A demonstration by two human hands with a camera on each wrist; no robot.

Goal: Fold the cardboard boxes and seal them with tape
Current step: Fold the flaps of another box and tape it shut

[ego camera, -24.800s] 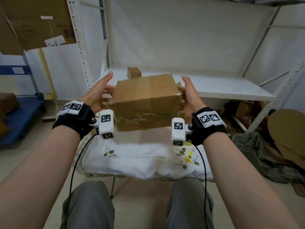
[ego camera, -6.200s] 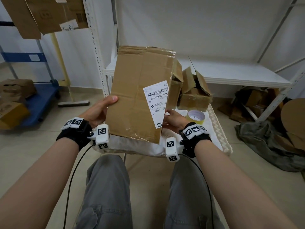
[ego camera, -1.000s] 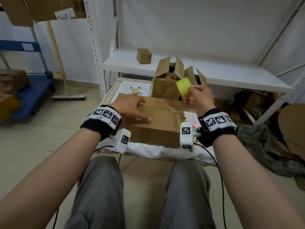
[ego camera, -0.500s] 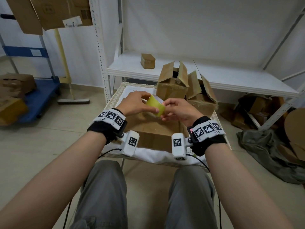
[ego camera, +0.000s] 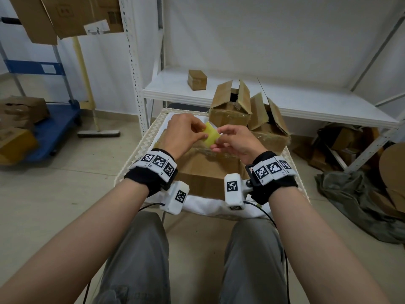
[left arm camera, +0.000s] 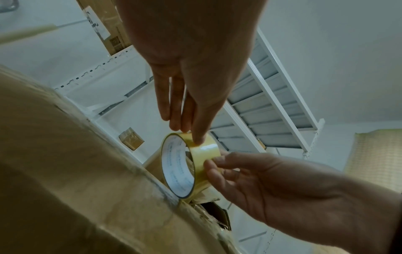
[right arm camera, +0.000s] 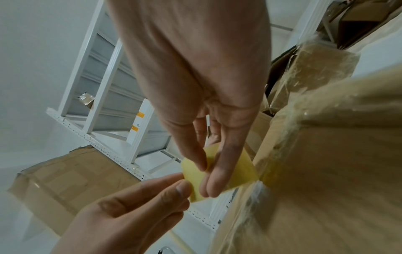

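A yellowish roll of tape hangs just above a closed brown cardboard box on the cloth-covered table. My left hand pinches the roll's upper left rim between thumb and fingers. My right hand pinches its right side, thumb and fingers on the outer band. The roll's white inner core shows in the left wrist view. Old clear tape glints on the box's top.
Two open-flapped boxes stand at the table's far right. A small taped box sits on the white shelf behind. A blue cart with boxes is at the left, cardboard and a grey cloth at the right.
A second ago my right hand alone held the roll up while the left lay on the box. The left hand has since come up and both now hold the roll.
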